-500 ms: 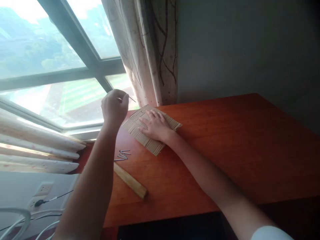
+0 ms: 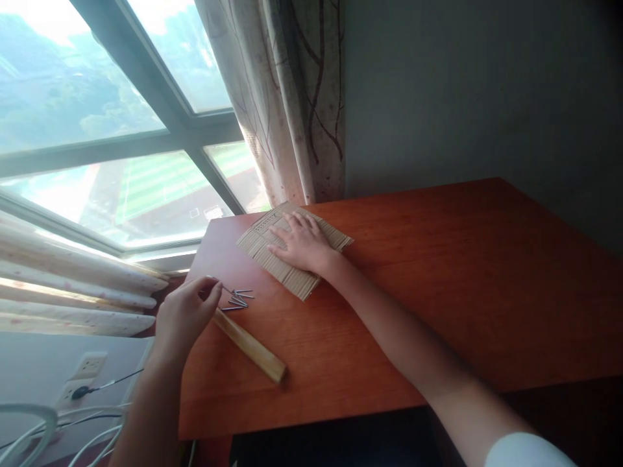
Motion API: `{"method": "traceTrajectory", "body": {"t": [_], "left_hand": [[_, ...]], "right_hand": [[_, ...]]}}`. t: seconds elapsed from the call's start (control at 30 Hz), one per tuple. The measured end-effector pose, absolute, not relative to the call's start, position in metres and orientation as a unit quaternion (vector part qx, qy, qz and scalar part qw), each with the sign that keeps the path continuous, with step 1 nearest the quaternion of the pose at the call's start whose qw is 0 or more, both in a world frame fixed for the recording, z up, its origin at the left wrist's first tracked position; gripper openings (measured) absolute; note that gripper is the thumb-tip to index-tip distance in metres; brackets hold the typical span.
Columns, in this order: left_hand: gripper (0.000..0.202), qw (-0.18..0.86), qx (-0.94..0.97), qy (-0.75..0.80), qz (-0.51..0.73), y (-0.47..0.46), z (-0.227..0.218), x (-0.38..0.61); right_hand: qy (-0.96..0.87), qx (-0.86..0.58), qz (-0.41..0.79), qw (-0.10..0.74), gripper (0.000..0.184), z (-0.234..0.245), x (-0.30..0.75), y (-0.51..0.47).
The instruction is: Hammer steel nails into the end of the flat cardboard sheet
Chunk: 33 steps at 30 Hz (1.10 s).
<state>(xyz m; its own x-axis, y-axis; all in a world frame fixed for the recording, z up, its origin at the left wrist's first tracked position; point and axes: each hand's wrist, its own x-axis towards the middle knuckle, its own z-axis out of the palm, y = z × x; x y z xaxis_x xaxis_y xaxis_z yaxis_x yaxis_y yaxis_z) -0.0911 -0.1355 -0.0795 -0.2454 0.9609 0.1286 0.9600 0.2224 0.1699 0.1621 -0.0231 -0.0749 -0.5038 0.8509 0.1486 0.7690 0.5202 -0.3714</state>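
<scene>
My right hand (image 2: 302, 246) lies flat with fingers spread on a small bamboo mat (image 2: 263, 250) at the far side of the reddish wooden table (image 2: 438, 285). Near the table's left edge, my left hand (image 2: 187, 314) is closed in a pinch on a thin metal nail (image 2: 224, 288). Its fingertips are right beside a small pile of several nails (image 2: 238, 299). A light wooden stick (image 2: 250, 348) lies on the table just below the left hand.
A window (image 2: 121, 130) and patterned curtain (image 2: 296, 104) stand behind the table's far left corner. A grey wall (image 2: 462, 91) runs along the back. A wall socket with a plug (image 2: 80, 383) and white cables (image 2: 39, 421) sit low on the left.
My left hand has dropped from above the mat down and left to the nail pile, still pinched. The right hand has stayed flat on the mat.
</scene>
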Motion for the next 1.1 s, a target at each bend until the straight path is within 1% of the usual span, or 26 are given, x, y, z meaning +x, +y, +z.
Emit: {"method": "traceTrajectory", "body": {"t": [0.4,0.53,0.73,0.83,1.1], "left_hand": [[0.035,0.002,0.567,0.821,0.066,-0.14,-0.086,-0.089],[0.035,-0.005,0.602,0.798,0.033,-0.141,-0.091,-0.088],[0.034,-0.013,0.626,0.779,0.037,-0.14,-0.088,-0.088],[0.031,-0.022,0.64,0.765,0.068,-0.135,-0.081,-0.083],[0.026,-0.007,0.657,0.716,0.236,-0.095,-0.063,-0.048]], "right_hand": [[-0.855,-0.476,0.135,0.154,0.063,-0.073,0.162,-0.024],[-0.857,-0.473,0.133,0.154,0.063,-0.075,0.162,-0.024],[-0.857,-0.472,0.128,0.16,0.063,-0.075,0.163,-0.024],[-0.857,-0.474,0.131,0.155,0.062,-0.074,0.163,-0.024],[-0.856,-0.474,0.138,0.153,0.063,-0.073,0.163,-0.024]]}}
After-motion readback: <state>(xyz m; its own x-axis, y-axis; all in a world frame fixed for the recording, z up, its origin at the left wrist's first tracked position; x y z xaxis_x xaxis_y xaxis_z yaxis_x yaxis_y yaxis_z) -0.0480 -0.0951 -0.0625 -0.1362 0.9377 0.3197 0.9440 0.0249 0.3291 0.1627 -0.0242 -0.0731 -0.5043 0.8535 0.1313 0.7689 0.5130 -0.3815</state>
